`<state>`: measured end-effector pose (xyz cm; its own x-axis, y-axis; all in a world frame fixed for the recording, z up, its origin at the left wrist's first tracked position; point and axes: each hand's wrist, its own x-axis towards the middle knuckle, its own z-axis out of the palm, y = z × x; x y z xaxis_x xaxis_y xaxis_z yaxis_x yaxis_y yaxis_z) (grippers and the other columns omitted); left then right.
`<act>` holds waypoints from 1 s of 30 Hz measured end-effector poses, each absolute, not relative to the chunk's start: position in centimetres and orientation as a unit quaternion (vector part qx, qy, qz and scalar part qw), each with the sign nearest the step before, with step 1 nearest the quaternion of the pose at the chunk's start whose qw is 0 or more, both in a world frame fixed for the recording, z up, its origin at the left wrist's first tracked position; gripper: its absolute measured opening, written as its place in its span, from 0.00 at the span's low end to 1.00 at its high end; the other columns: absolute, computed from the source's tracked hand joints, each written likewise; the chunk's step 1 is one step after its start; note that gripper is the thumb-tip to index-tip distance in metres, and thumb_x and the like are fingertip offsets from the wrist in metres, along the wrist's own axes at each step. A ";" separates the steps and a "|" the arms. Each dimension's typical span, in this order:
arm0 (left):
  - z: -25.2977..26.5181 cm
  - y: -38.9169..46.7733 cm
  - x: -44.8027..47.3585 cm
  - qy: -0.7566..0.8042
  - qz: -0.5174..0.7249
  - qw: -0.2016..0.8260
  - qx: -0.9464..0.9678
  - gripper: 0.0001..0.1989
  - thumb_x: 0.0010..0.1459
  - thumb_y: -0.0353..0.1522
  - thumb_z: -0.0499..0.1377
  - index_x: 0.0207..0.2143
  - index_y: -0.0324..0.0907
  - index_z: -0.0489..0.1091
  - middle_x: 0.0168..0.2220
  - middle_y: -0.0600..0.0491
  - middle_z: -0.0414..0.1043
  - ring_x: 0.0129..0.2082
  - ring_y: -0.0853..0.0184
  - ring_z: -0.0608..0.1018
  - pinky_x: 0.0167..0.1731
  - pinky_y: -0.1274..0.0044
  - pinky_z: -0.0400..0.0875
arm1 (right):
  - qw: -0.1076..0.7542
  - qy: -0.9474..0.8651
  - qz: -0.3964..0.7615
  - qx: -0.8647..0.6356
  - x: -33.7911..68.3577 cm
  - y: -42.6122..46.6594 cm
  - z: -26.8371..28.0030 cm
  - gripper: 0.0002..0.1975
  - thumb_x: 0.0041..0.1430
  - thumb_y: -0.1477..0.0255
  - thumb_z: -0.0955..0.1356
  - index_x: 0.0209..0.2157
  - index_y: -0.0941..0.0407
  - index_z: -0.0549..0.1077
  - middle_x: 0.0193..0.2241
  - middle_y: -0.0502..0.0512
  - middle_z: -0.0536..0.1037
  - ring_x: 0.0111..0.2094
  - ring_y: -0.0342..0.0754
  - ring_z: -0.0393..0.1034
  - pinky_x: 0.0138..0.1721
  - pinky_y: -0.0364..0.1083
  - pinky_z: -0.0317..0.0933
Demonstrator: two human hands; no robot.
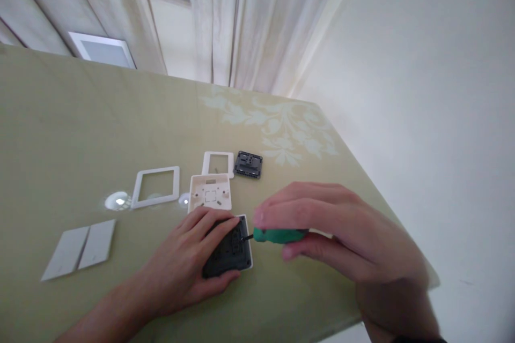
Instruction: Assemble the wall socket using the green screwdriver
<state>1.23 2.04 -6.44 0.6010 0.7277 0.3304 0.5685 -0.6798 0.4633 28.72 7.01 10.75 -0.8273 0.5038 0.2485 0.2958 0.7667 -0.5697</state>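
Head view: the right hand [330, 225] grips a green screwdriver [277, 235], its long axis sideways, tip leftward at the black switch [227, 257]; tip contact cannot be confirmed. The left hand [195, 252], nearer, clasps the switch on the table [306, 300].

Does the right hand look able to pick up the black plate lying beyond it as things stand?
Probably not: the right hand is occupied with the green-handled screwdriver, though nothing visible covers the black plate.

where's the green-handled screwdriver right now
In the head view, just right of centre, the green-handled screwdriver is in the right hand, its shaft reaching the black square module under the left hand.
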 end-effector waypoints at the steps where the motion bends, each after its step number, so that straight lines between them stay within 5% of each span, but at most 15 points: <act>1: -6.4 2.0 1.2 0.368 0.252 0.160 0.880 0.36 0.64 0.41 0.70 0.70 0.46 0.63 0.62 0.44 0.74 0.60 0.49 0.74 0.60 0.58 0.77 | 0.223 -0.917 0.239 -0.229 28.4 7.1 10.3 0.11 0.76 0.63 0.71 0.52 0.55 0.78 0.43 0.54 0.86 0.44 0.45 0.81 0.46 0.42 0.72; 4: -6.2 2.0 1.2 0.370 0.256 0.166 0.878 0.36 0.64 0.40 0.70 0.70 0.46 0.63 0.62 0.44 0.73 0.59 0.49 0.74 0.59 0.58 0.77 | 0.308 -0.904 0.078 -0.286 27.6 7.0 9.1 0.18 0.68 0.56 0.77 0.34 0.55 0.76 0.24 0.46 0.76 0.25 0.42 0.68 0.29 0.44 0.61; 7: -6.2 2.0 1.3 0.368 0.260 0.164 0.878 0.35 0.63 0.40 0.70 0.69 0.46 0.64 0.61 0.44 0.74 0.59 0.49 0.74 0.58 0.58 0.78 | 0.315 -0.903 -0.035 -0.290 27.5 6.8 8.9 0.20 0.67 0.57 0.77 0.29 0.55 0.73 0.21 0.46 0.72 0.22 0.43 0.63 0.26 0.47 0.56; 10: -6.3 2.0 1.3 0.367 0.259 0.162 0.879 0.36 0.64 0.40 0.70 0.70 0.45 0.62 0.62 0.44 0.73 0.60 0.49 0.74 0.59 0.56 0.77 | 0.253 -0.926 0.043 -0.278 28.1 6.7 9.8 0.18 0.73 0.59 0.72 0.50 0.61 0.78 0.39 0.59 0.85 0.39 0.52 0.80 0.41 0.48 0.71; 12: -6.3 2.0 1.3 0.369 0.257 0.160 0.879 0.36 0.65 0.40 0.69 0.71 0.45 0.62 0.62 0.43 0.73 0.61 0.49 0.73 0.60 0.56 0.77 | 0.212 -0.932 0.133 -0.262 28.6 6.8 10.4 0.24 0.78 0.63 0.66 0.66 0.63 0.70 0.58 0.65 0.82 0.58 0.54 0.78 0.56 0.50 0.71; 14: -6.4 2.0 1.3 0.369 0.257 0.157 0.879 0.36 0.65 0.40 0.69 0.71 0.46 0.62 0.63 0.43 0.73 0.61 0.48 0.73 0.61 0.56 0.77 | 0.193 -0.931 0.203 -0.233 28.8 7.0 10.7 0.23 0.81 0.68 0.63 0.71 0.61 0.66 0.64 0.64 0.79 0.63 0.50 0.74 0.61 0.47 0.69; 19: -6.3 2.0 1.3 0.369 0.261 0.163 0.877 0.36 0.64 0.41 0.70 0.70 0.47 0.63 0.62 0.44 0.74 0.60 0.49 0.74 0.60 0.57 0.77 | 0.255 -0.923 0.198 -0.210 28.0 7.3 9.7 0.13 0.75 0.63 0.72 0.51 0.57 0.79 0.43 0.54 0.86 0.43 0.45 0.81 0.46 0.42 0.71; 24: -6.2 2.0 1.4 0.371 0.256 0.178 0.875 0.37 0.64 0.40 0.70 0.71 0.46 0.62 0.62 0.44 0.73 0.60 0.49 0.73 0.60 0.56 0.77 | 0.304 -0.917 0.023 -0.257 27.3 6.6 8.9 0.18 0.68 0.59 0.77 0.32 0.57 0.76 0.23 0.47 0.75 0.23 0.43 0.65 0.28 0.46 0.58; 27: -6.4 2.0 1.4 0.371 0.256 0.174 0.876 0.37 0.64 0.40 0.70 0.71 0.46 0.62 0.63 0.44 0.73 0.61 0.49 0.73 0.61 0.56 0.76 | 0.249 -0.923 0.035 -0.290 27.6 5.9 9.8 0.14 0.74 0.61 0.72 0.45 0.58 0.79 0.34 0.55 0.84 0.34 0.49 0.78 0.38 0.47 0.68; 30: -6.4 2.0 1.4 0.372 0.254 0.168 0.877 0.37 0.65 0.41 0.70 0.71 0.46 0.62 0.63 0.44 0.72 0.61 0.48 0.73 0.62 0.56 0.75 | 0.185 -0.920 0.152 -0.311 28.2 5.6 10.9 0.24 0.80 0.65 0.63 0.71 0.58 0.65 0.58 0.63 0.82 0.58 0.53 0.78 0.57 0.48 0.70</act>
